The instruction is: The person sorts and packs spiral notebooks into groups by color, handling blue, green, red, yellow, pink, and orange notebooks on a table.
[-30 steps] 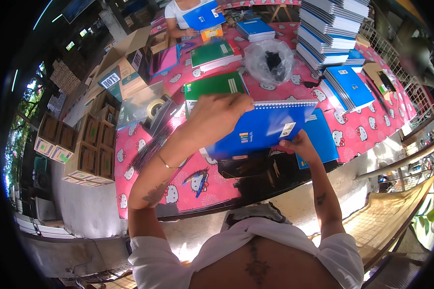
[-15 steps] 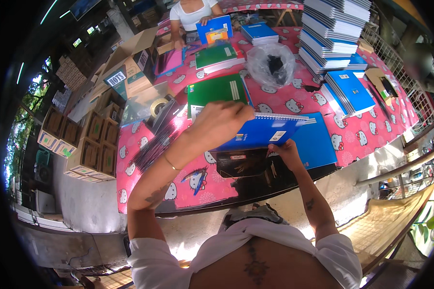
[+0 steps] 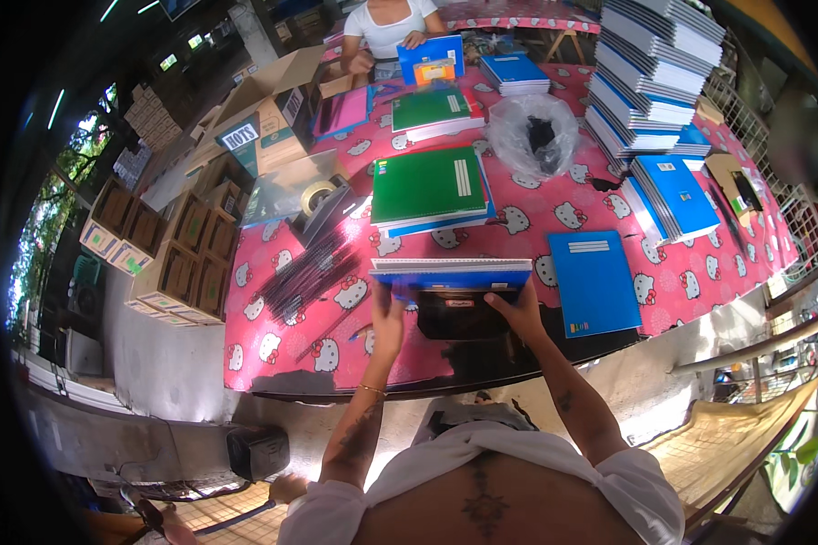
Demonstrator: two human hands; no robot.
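Observation:
Near the table's front edge, a blue spiral notebook stands on edge between my hands, its bound edge up and level. My left hand grips its left end. On the right end, my right hand has its thumb against the near face and its fingers hidden behind. Just on my side of it lies a flat black item with a small label; I cannot tell its kind. A single blue notebook lies flat to the right, and beyond my hands rests a pile topped by a green notebook.
A tape dispenser and dark thin strips lie left. Tall notebook stacks rise at the right, beside a clear plastic bag. Across the table a person holds a blue notebook. Another person's hand shows lower left.
My left hand has come down from the notebook's top to its left end. The notebook has swung from a slant to level and moved nearer, uncovering the green pile and the flat blue notebook.

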